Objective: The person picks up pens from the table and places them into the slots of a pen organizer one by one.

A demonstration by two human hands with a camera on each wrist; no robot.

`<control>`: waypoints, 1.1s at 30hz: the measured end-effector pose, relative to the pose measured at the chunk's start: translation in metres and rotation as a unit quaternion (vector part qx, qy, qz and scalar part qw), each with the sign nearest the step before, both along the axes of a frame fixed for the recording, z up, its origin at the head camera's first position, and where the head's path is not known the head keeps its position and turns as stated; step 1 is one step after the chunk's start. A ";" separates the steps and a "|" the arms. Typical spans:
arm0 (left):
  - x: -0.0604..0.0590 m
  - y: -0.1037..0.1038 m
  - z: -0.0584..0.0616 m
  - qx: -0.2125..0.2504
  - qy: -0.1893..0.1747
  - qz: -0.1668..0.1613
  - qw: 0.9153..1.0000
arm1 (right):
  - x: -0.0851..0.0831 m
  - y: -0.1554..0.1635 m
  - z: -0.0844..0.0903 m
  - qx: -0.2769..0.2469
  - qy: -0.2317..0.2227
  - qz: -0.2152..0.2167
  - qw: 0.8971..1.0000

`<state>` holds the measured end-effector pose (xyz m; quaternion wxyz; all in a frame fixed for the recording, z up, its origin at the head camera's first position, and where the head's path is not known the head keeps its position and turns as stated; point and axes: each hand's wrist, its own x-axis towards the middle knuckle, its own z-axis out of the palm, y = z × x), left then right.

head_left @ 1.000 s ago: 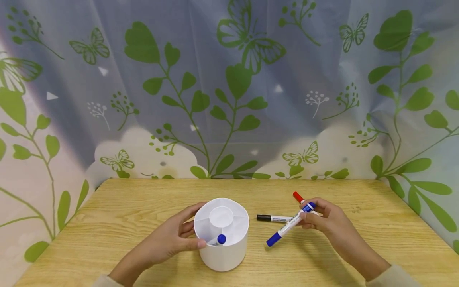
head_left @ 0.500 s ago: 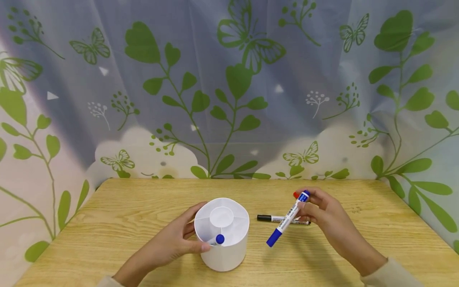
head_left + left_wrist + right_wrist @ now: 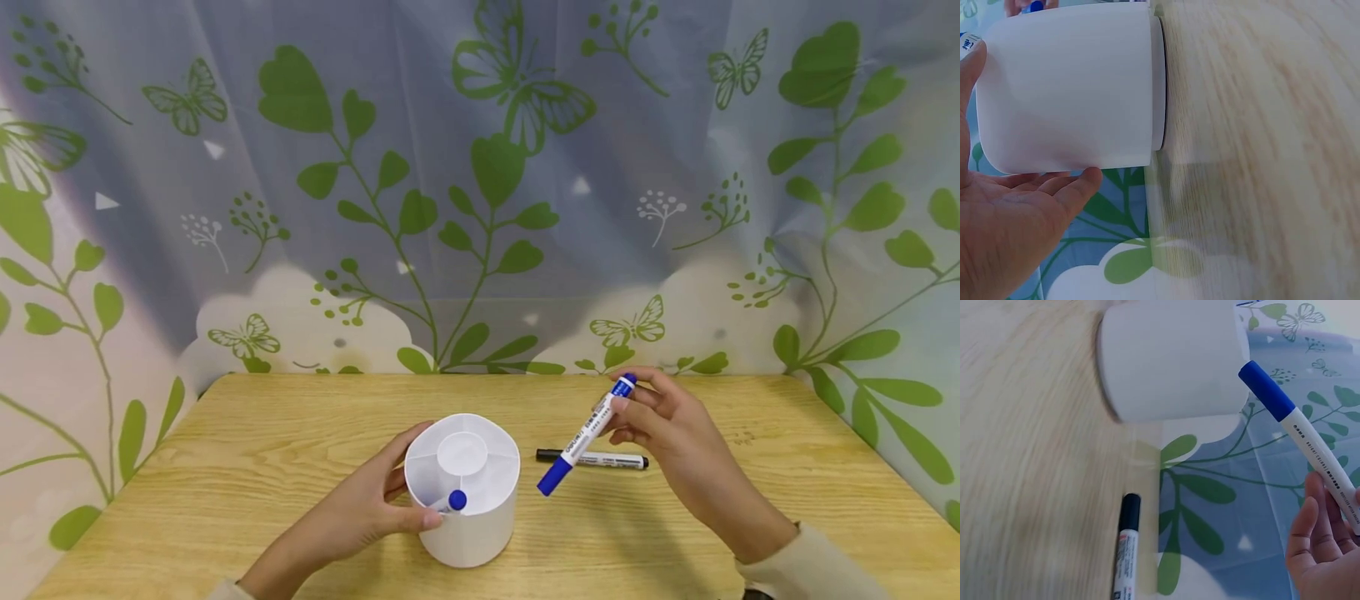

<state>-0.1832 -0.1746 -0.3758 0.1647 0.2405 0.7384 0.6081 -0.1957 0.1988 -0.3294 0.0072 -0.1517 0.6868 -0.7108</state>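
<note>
A round white pen holder (image 3: 468, 533) with divided compartments stands upright on the table. My left hand (image 3: 360, 508) grips its left side, thumb over the front rim and fingers around the wall, as the left wrist view (image 3: 1016, 219) also shows. One blue-capped marker (image 3: 457, 500) leans inside the front compartment, by the thumb. To the right, my right hand (image 3: 675, 442) pinches a second blue marker (image 3: 588, 433) near its upper end, tilted with the long blue cap down towards the holder. Below it a black marker (image 3: 611, 460) lies on the wood, partly covered in the head view.
The light wooden table (image 3: 300, 417) ends at a hanging cloth (image 3: 420, 208) printed with green leaves and butterflies, which rises behind and at both sides. In the right wrist view the black marker (image 3: 1127, 550) lies near the holder.
My right hand has lifted the blue marker up and a little left. The red marker's cap, seen earlier behind that hand, no longer shows. My left hand stays on the pen holder.
</note>
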 end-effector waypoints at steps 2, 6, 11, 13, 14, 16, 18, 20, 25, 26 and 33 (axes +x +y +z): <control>0.000 0.000 0.000 0.001 -0.002 0.000 1.000 | 0.001 -0.004 0.004 -0.004 -0.002 -0.003 1.000; 0.000 0.000 0.000 0.001 -0.001 -0.001 1.000 | 0.000 -0.013 0.009 -0.015 -0.002 -0.007 1.000; 0.000 0.001 -0.001 0.002 0.008 -0.003 1.000 | 0.000 -0.022 0.014 -0.018 -0.004 -0.015 1.000; -0.001 0.001 -0.002 0.003 0.009 -0.002 1.000 | 0.000 -0.026 0.014 -0.020 -0.005 -0.017 1.000; -0.001 0.002 -0.002 0.002 0.007 -0.001 1.000 | 0.000 -0.027 0.015 -0.022 -0.005 -0.017 1.000; -0.001 0.002 -0.003 0.001 0.006 0.001 1.000 | 0.000 -0.031 0.015 -0.024 -0.002 -0.016 1.000; -0.001 0.003 -0.003 0.001 0.008 0.002 1.000 | 0.000 -0.034 0.014 -0.026 0.001 -0.014 1.000; 0.000 0.003 -0.003 0.000 0.014 0.002 1.000 | 0.000 -0.037 0.014 -0.024 0.002 -0.011 1.000; 0.000 0.003 -0.003 -0.005 0.023 0.007 1.000 | 0.000 -0.044 0.013 -0.019 0.003 0.001 1.000; 0.000 0.004 -0.003 -0.006 0.021 0.009 1.000 | 0.000 -0.045 0.012 -0.019 0.004 0.004 1.000; 0.000 0.004 -0.002 -0.011 0.027 0.008 1.000 | 0.000 -0.056 0.010 -0.010 0.010 0.020 1.000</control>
